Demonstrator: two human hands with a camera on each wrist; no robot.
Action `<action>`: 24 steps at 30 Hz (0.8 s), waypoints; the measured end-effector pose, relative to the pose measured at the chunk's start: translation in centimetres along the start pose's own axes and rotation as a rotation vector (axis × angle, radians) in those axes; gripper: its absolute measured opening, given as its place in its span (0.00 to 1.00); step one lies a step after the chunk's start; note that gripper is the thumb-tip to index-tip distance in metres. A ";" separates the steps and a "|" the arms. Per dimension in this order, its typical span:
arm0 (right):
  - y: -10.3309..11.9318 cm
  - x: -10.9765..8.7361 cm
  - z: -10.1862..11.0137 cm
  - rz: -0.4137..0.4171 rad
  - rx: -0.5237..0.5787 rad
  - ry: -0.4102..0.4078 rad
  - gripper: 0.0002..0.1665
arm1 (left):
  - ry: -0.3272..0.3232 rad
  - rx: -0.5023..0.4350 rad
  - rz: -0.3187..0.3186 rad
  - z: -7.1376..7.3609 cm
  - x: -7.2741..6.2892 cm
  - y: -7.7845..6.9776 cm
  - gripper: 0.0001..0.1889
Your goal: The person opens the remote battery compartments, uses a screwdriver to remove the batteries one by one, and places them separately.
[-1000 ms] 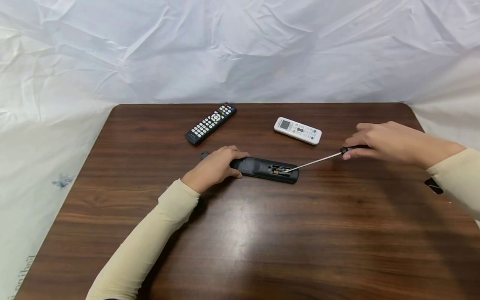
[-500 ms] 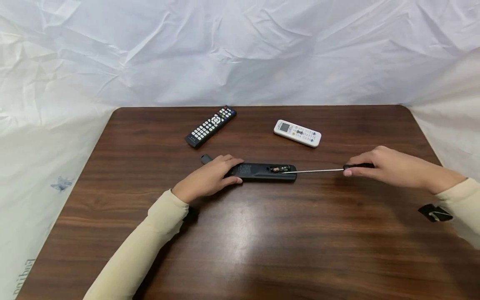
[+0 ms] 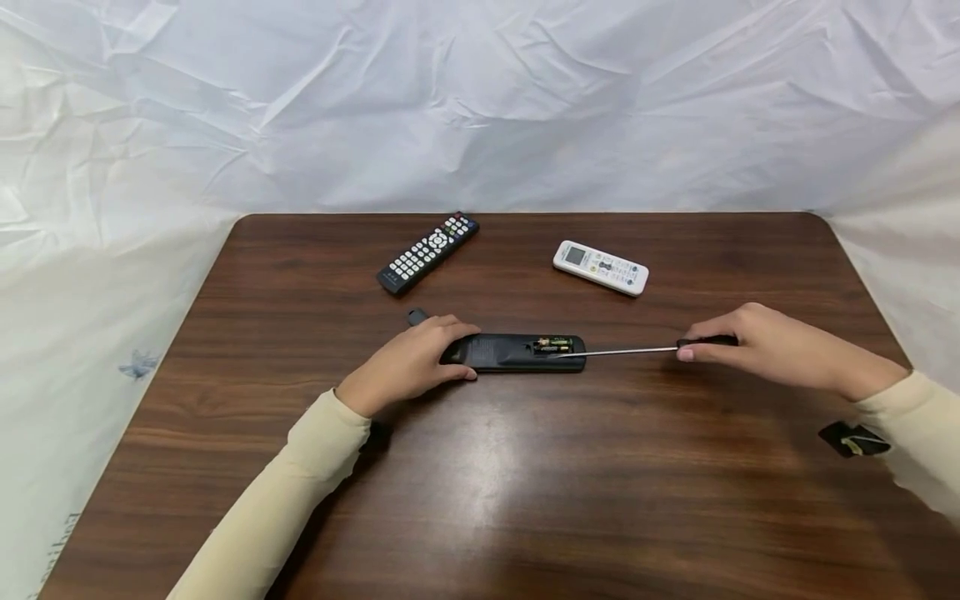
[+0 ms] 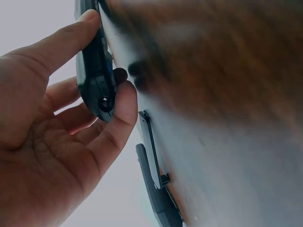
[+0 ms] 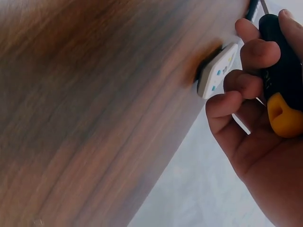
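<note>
A black remote control (image 3: 502, 358) lies face down in the head view, its battery bay uncovered. Two batteries (image 3: 553, 343) show in the bay. My left hand (image 3: 408, 358) grips the remote's left end, thumb in front and fingers behind; the left wrist view has the remote (image 4: 94, 75) between thumb and fingers. With my right hand (image 3: 772, 346) I hold a screwdriver (image 3: 630, 352) by its handle. Its metal shaft reaches left, the tip at the near edge of the bay. The black and yellow handle (image 5: 284, 94) is seen in the right wrist view.
Behind lie a black remote with white buttons (image 3: 427, 253) and a white remote with a small screen (image 3: 602, 268). A small dark flat piece (image 3: 417, 317) sticks out past my left hand. White sheeting (image 3: 480, 108) hangs around the brown table (image 3: 525, 500).
My right hand has come down and nearer, so the screwdriver now lies flatter, and its tip has moved from inside the bay to its near edge. The batteries show more plainly. My left hand keeps its grip.
</note>
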State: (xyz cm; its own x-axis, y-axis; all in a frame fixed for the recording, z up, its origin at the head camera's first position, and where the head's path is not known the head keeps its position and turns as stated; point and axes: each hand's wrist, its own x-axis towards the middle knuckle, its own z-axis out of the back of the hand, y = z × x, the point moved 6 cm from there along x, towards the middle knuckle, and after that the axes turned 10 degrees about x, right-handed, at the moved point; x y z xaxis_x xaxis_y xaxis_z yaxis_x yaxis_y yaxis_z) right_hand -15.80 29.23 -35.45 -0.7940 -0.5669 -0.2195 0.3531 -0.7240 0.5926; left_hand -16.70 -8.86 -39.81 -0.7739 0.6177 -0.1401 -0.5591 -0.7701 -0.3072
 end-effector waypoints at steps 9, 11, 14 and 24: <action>0.0 -0.6 -0.2 -0.065 0.069 -0.026 0.11 | -0.012 0.002 -0.007 0.0 0.0 -0.1 0.33; -0.2 -0.7 -0.2 -0.070 0.087 -0.028 0.11 | -0.017 0.007 -0.006 0.1 0.0 -0.1 0.33; -0.5 -0.9 -0.1 -0.106 0.125 -0.039 0.09 | -0.027 0.017 -0.006 0.2 0.1 -0.1 0.33; -1.6 -1.6 -0.2 -0.187 0.182 -0.043 0.09 | -0.044 0.052 -0.003 0.2 -0.1 -0.1 0.33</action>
State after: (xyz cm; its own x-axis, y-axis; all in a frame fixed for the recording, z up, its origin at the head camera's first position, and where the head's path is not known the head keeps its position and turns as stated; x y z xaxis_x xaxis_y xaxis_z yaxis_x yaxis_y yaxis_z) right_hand -15.03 31.21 -36.18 -0.8589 -0.4096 -0.3075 0.1065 -0.7301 0.6750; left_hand -16.66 -8.84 -39.55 -0.7841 0.6129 -0.0977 -0.5749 -0.7765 -0.2578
